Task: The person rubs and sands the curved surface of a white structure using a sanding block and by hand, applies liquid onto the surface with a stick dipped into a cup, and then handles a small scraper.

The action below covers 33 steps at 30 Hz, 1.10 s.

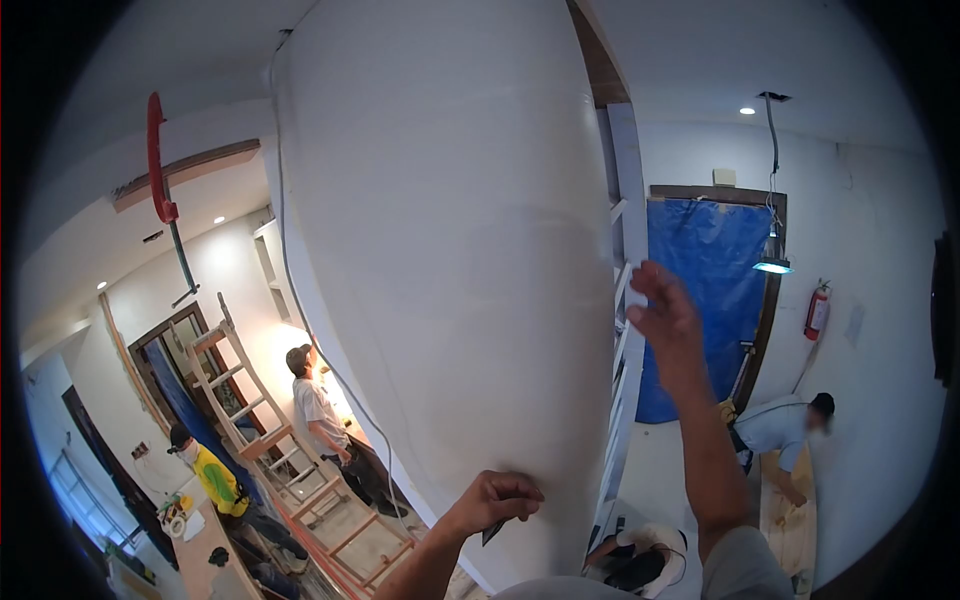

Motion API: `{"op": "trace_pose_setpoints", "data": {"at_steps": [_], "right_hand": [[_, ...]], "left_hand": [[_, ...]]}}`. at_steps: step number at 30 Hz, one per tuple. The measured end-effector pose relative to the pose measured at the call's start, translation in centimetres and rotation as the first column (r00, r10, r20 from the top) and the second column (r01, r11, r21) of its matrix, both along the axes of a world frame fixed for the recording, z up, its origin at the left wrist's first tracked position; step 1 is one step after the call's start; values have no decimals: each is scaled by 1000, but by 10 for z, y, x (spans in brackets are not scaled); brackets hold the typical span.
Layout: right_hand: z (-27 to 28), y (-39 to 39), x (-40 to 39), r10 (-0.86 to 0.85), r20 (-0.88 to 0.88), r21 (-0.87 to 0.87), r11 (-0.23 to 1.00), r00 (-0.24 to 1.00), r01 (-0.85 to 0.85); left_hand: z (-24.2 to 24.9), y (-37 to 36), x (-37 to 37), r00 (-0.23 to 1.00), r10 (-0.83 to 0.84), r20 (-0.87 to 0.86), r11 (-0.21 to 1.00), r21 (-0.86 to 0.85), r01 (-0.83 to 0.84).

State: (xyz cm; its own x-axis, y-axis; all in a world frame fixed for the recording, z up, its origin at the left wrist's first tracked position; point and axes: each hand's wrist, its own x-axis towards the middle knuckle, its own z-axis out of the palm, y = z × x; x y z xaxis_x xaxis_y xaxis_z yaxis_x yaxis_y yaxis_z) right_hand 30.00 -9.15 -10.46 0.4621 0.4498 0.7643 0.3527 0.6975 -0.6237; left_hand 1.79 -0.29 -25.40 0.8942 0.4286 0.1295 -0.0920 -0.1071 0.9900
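Observation:
A tall white panel (450, 230) with a smooth, slightly glossy face stands directly in front of me. My left hand (498, 500) is closed low against that face, its fingers curled. A small flat dark piece (492, 532) with a straight edge sticks out beneath the palm; its kind is hidden by the fingers. Raised beside the panel's right edge, my right hand (664, 308) has loosely bent fingers held apart and nothing in them. A grey cable (283, 200) runs down the panel's left edge.
At left are a red clamp (156, 160), a wooden stepladder (250, 400) and two people (215, 475). A worktable (205, 550) stands lower left. Behind my right arm hangs blue sheeting (690, 300). One person crouches (645, 560) below; another bends over boards (790, 520).

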Motion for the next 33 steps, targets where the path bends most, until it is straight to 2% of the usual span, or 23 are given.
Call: {"op": "trace_pose_setpoints", "data": {"at_steps": [4,5,7,10,14,18,24,33], "right_hand": [[65,3,3,15,2,1,1000,1000,-15],[85,4,3,7,9,10,1000,1000,-7],[127,5,3,-104,104,18,995,989,102],[188,-2,-15,-150,241,-8,988,959,156],[239,-4,-35,-197,469,-40,969,861,244],[251,1,-54,-161,557,-29,977,815,212],[257,13,-45,-141,580,10,986,803,167],[265,24,-13,-278,595,104,957,754,270]], "left_hand": [[-5,14,2,993,-119,-24,988,-101,116],[-5,15,3,993,-116,-18,991,-61,115],[-8,15,4,994,-108,-2,994,16,108],[-15,18,6,993,-119,25,992,34,118],[-14,17,6,994,-105,4,994,13,105],[-23,21,6,992,-120,24,992,36,119],[-18,19,5,994,-111,-5,993,28,111],[-21,20,6,993,-115,-4,993,21,116]]}}
